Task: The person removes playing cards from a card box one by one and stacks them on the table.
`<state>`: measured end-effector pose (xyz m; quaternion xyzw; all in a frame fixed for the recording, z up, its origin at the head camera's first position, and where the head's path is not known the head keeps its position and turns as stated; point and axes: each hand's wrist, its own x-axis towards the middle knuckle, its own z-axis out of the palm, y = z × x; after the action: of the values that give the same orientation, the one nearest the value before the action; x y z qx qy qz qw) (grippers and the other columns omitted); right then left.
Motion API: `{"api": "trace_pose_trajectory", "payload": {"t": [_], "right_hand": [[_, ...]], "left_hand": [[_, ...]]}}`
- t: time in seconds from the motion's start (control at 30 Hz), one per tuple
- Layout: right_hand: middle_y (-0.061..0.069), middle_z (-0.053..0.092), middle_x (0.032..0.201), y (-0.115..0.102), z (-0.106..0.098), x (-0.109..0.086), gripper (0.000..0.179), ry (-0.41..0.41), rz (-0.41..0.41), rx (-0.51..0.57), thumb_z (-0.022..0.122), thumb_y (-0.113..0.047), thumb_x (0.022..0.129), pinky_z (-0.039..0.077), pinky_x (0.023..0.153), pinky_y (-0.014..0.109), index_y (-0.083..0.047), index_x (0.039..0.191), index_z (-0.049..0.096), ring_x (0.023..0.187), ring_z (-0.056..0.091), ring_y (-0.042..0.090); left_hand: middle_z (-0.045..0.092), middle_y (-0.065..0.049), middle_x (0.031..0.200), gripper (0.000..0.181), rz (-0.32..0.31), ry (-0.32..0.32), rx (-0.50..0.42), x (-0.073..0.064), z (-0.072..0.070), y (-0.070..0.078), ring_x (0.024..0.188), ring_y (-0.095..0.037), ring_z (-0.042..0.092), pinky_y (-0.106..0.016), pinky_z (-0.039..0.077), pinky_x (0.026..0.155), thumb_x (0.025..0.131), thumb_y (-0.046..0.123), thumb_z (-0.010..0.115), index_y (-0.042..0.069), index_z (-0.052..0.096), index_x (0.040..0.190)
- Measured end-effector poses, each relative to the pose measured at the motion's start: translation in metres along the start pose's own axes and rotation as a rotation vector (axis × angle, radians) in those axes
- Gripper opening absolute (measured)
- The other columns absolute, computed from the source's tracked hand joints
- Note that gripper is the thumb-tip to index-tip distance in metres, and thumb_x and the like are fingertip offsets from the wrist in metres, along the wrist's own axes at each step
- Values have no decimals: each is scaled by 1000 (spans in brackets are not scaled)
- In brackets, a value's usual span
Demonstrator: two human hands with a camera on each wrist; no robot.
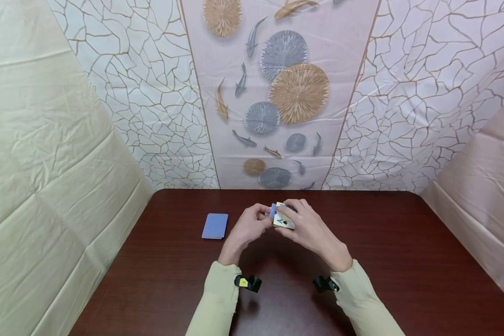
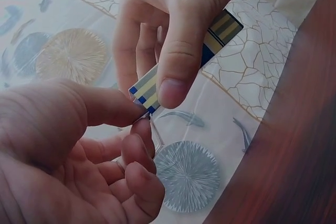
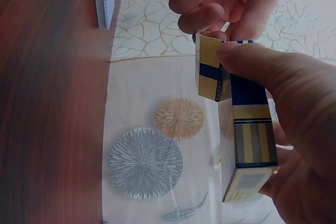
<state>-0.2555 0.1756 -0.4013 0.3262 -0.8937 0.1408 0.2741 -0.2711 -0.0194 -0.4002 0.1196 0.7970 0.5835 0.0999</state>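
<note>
Over the table, my right hand (image 1: 308, 228) grips a small card box (image 1: 279, 221), thumb along one narrow side and fingers round the other. An ace mark shows on its pale face in the head view; its narrow side carries yellow, grey and navy stripes (image 2: 147, 92). At the box's left end, my left hand (image 1: 249, 225) pinches the edge between thumb and index finger. A yellow and navy flap (image 3: 209, 59) sticks out from that end, beside the left fingertips. The box's inside is hidden. Left of my left hand, a deck of blue-backed playing cards (image 1: 215, 226) lies on the table.
The dark red-brown table (image 1: 164, 280) reaches back to a patterned cloth backdrop (image 1: 172, 93). Pale cloth hangs at the left (image 1: 46, 163) and right (image 1: 479, 163) sides. Black straps circle both wrists, the left one with a yellow label (image 1: 243, 282).
</note>
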Motion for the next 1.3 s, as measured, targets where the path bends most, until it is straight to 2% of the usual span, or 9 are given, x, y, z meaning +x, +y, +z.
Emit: {"api": "trace_pose_trajectory", "payload": {"t": [0.33,0.67,0.8,1.0,1.3], "right_hand": [[14,61,119,0,1,1,51,10,-2,7,84,-31,77,51,81,38,-12,121,67,101,53,27],[14,61,118,1,0,1,52,14,7,4,84,-31,77,50,79,38,-12,122,67,99,53,27],[14,60,119,1,-1,0,51,16,4,9,84,-30,77,51,79,38,-12,122,67,100,53,28],[14,60,118,1,2,0,51,29,0,15,84,-31,77,51,79,39,-12,122,67,101,53,28],[14,61,118,1,2,1,51,33,-1,13,84,-31,77,51,79,39,-11,121,67,101,54,28]], "left_hand": [[61,-5,84,23,4,-5,-35,-1,-8,0,64,-16,53,-28,46,56,95,13,61,10,58,117],[64,-6,86,23,23,-9,-42,-1,-8,1,69,-19,62,-29,49,57,96,13,61,11,56,119],[64,-5,86,26,24,-15,-37,0,-7,0,70,-21,62,-29,48,57,94,13,62,11,56,120],[63,-4,82,27,16,6,-52,0,-10,-2,64,-18,57,-27,47,55,92,11,65,11,57,119],[61,-4,80,27,4,44,-74,0,-15,-1,63,-18,57,-27,46,53,91,9,63,10,59,118]]}}
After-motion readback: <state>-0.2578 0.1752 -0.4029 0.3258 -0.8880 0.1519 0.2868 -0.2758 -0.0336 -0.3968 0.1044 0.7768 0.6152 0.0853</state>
